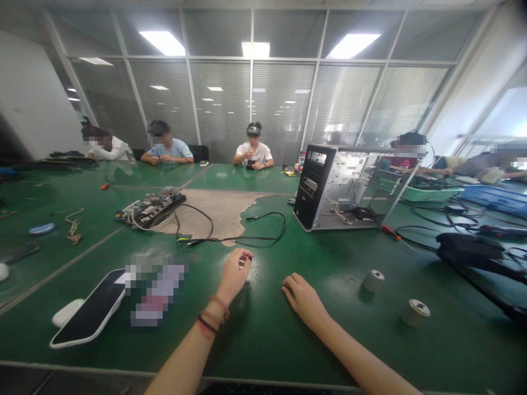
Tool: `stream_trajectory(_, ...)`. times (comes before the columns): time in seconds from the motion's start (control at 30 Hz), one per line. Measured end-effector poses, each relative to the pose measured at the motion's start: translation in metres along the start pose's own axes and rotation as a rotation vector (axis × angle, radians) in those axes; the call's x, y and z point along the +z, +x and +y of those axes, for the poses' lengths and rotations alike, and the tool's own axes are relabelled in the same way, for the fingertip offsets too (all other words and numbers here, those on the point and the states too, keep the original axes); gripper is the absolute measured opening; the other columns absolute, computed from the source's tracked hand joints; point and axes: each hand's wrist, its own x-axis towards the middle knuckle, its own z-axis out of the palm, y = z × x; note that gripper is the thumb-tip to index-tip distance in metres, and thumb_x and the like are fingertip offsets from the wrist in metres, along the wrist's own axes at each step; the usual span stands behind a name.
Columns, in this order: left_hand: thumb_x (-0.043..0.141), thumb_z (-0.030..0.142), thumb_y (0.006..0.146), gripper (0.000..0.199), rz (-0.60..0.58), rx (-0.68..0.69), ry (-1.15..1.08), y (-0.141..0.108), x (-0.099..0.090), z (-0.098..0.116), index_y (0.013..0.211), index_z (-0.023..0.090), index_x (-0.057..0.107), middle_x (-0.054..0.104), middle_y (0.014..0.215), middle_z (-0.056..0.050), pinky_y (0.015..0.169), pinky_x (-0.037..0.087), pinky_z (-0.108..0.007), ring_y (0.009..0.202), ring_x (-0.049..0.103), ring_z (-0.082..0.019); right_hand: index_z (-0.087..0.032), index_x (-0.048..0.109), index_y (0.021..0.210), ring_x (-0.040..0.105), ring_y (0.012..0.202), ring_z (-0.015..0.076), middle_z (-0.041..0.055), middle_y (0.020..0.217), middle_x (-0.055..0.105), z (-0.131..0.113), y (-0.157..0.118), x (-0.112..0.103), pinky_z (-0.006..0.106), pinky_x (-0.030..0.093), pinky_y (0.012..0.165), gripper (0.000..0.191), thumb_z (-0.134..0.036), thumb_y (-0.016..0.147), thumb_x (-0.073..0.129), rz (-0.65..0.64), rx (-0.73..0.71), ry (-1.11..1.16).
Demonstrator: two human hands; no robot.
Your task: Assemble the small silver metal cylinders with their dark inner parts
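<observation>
My left hand (236, 271), wearing several cord bracelets (212, 318) at the wrist, is above the green table (263, 340) with its fingers curled closed. Between thumb and fingers shows a small light-and-dark thing, mostly covered by the hand, so its kind is unclear. To its right my right hand (302, 296) rests palm down on the tabletop, fingers loosely bent, with nothing visible in it. Two short metal cylinders stand upright further right, one farther back (373, 281) and one nearer (415, 313). A black cable (247, 240) lies just beyond my left hand.
An opened computer case (308, 192) stands at back right, a screwdriver (391, 232) beside it. Circuit boards (150, 208) lie at back left. A white-edged phone (93, 307) rests at left by a blurred-out item. A black strap-like object (469, 247) lies right. Several people sit around the table.
</observation>
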Motion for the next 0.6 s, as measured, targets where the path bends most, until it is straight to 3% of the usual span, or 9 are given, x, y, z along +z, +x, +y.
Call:
stream_trajectory(0.1, 0.049, 0.017, 0.076, 0.011, 0.001, 0.008, -0.006, 0.0, 0.001, 0.0, 0.08, 0.018, 0.059, 0.058, 0.082, -0.001, 0.065, 0.047, -0.024, 0.073, 0.058, -0.014, -0.021, 0.056, 0.082, 0.058, 0.075, 0.0191, 0.0045, 0.081, 0.059, 0.003, 0.0, -0.014, 0.032, 0.049, 0.07, 0.014, -0.022, 0.087, 0.043, -0.009, 0.014, 0.059)
stream_trajectory(0.17, 0.048, 0.017, 0.077, 0.011, -0.004, 0.015, -0.007, 0.0, 0.002, -0.001, 0.08, 0.018, 0.059, 0.058, 0.082, -0.001, 0.066, 0.048, -0.025, 0.073, 0.058, -0.014, -0.021, 0.057, 0.086, 0.06, 0.075, 0.0184, 0.0045, 0.083, 0.061, 0.01, -0.004, -0.036, 0.031, 0.05, 0.069, 0.016, -0.025, 0.087, 0.041, 0.052, 0.065, 0.11)
stream_trajectory(0.27, 0.049, 0.017, 0.077, 0.012, -0.012, 0.018, -0.005, -0.001, 0.002, -0.001, 0.079, 0.018, 0.06, 0.058, 0.082, -0.001, 0.064, 0.047, -0.024, 0.073, 0.058, -0.014, -0.02, 0.057, 0.095, 0.062, 0.078, 0.0206, 0.006, 0.088, 0.064, 0.033, -0.026, -0.086, 0.034, 0.049, 0.073, 0.024, -0.035, 0.086, 0.041, 0.346, 0.273, 0.078)
stream_trajectory(0.37, 0.049, 0.016, 0.076, 0.012, -0.012, 0.019, -0.003, -0.001, 0.002, 0.0, 0.079, 0.018, 0.06, 0.057, 0.082, -0.002, 0.061, 0.047, -0.023, 0.073, 0.057, -0.014, -0.022, 0.059, 0.096, 0.064, 0.076, 0.0259, 0.0082, 0.086, 0.066, 0.065, -0.068, -0.139, 0.037, 0.048, 0.067, 0.031, -0.044, 0.08, 0.044, 0.63, 0.561, -0.146)
stream_trajectory(0.43, 0.049, 0.016, 0.077, 0.012, -0.005, 0.018, -0.005, -0.001, 0.002, 0.0, 0.079, 0.018, 0.061, 0.057, 0.081, -0.002, 0.06, 0.047, -0.022, 0.072, 0.057, -0.013, -0.025, 0.059, 0.097, 0.063, 0.075, 0.0297, 0.0104, 0.09, 0.065, 0.086, -0.099, -0.163, 0.042, 0.046, 0.065, 0.033, -0.045, 0.08, 0.04, 0.757, 0.695, -0.314)
stream_trajectory(0.5, 0.049, 0.016, 0.077, 0.012, 0.002, 0.015, -0.006, -0.001, 0.002, 0.0, 0.078, 0.018, 0.061, 0.057, 0.08, -0.001, 0.059, 0.047, -0.022, 0.07, 0.057, -0.013, -0.031, 0.059, 0.095, 0.062, 0.076, 0.0315, 0.0098, 0.088, 0.064, 0.105, -0.125, -0.172, 0.045, 0.046, 0.068, 0.03, -0.045, 0.079, 0.038, 0.79, 0.719, -0.38)
stream_trajectory(0.6, 0.049, 0.016, 0.076, 0.012, 0.004, 0.013, 0.001, -0.001, 0.002, 0.0, 0.078, 0.019, 0.061, 0.057, 0.08, -0.001, 0.058, 0.046, -0.022, 0.07, 0.057, -0.013, -0.035, 0.059, 0.085, 0.062, 0.07, 0.0323, 0.0087, 0.086, 0.063, 0.126, -0.145, -0.165, 0.047, 0.045, 0.06, 0.024, -0.047, 0.074, 0.042, 0.7, 0.687, -0.326)
